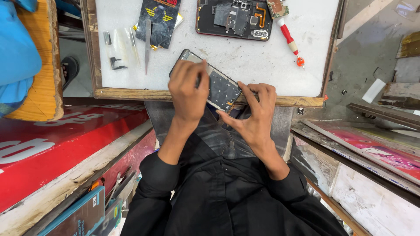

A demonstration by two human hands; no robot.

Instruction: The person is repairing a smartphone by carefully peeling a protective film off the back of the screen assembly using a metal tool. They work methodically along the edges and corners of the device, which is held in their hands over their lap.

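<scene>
- Left hand (189, 89) curled, fingers pressing down on phone frame (218, 87).
- Right hand (253, 114) half-open, fingertips pinching the frame's near end.
- Frame overhangs white mat (245, 57) front edge.
- Open mat between frame, opened phone (234, 18) and red screwdriver (289, 41).

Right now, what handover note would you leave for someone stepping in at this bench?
Left hand: lies over the upper end of the phone frame, fingers pressing down on it.
Right hand: grips the frame's lower end at the near edge of the white work mat.
Elsewhere on the mat: an opened phone body with its boards exposed, a red-handled screwdriver, a metal pry tool, tweezers, a dark printed packet.
Done: phone is apart, in two pieces.
Left: the frame remains separate from the body.
</scene>
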